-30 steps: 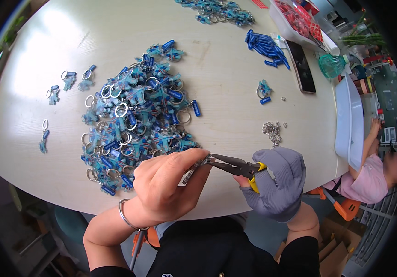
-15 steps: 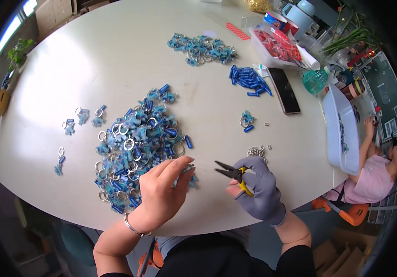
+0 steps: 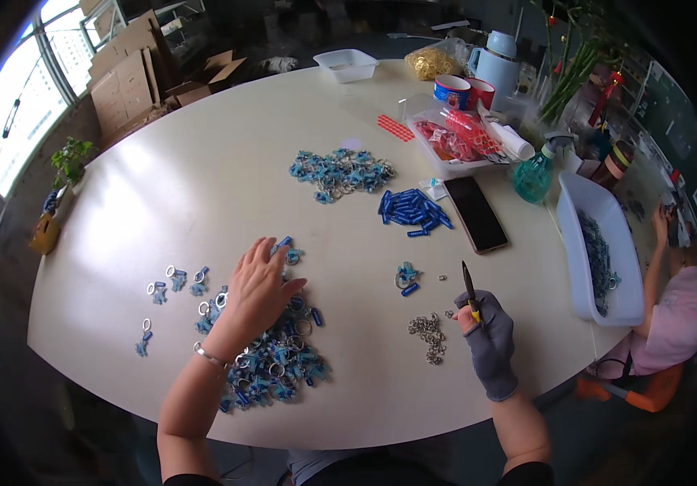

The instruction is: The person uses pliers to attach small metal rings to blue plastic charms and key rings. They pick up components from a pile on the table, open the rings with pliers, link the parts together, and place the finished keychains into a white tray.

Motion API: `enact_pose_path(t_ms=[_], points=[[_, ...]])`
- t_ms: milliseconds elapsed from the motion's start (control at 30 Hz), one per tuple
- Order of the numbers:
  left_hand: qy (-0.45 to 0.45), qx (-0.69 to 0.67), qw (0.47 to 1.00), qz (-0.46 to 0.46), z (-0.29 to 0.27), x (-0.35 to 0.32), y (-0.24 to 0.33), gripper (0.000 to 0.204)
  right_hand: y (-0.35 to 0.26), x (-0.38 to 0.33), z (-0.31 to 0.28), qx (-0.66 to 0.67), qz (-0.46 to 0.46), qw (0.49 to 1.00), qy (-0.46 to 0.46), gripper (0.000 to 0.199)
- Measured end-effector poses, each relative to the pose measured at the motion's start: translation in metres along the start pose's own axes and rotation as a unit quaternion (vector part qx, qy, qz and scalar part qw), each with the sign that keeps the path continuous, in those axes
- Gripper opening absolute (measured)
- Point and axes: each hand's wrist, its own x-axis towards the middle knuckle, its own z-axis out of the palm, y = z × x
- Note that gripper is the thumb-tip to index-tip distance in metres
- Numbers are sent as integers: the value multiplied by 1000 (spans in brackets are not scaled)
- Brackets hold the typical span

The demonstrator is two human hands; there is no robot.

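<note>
Fingers (image 3: 272,257) of the left hand (image 3: 255,292) spread open over the blue pile (image 3: 272,356) on the desk (image 3: 203,178); the gloved right hand (image 3: 488,336) grips pliers (image 3: 468,287). Best pinch one piece cleanly, not a tangle.

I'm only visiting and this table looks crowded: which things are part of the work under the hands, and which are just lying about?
In use: left hand on the heap of blue pieces and rings; right hand, gloved, holding pliers; small chain pile.

Lying about: phone, spray bottle, kettle, cups.
</note>
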Motion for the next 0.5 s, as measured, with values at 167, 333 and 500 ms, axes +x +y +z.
enact_pose_path(t_ms=[167,333,500], points=[[-135,69,987,-43,71,62,-9,95,-5,-2,8,-17,-41,999,-31,7],[-48,142,985,-80,83,44,-20,103,-10,-6,3,-34,-58,997,-32,11],[-125,77,982,-115,64,70,-19,100,-18,-9,4,-49,-116,992,-26,13]])
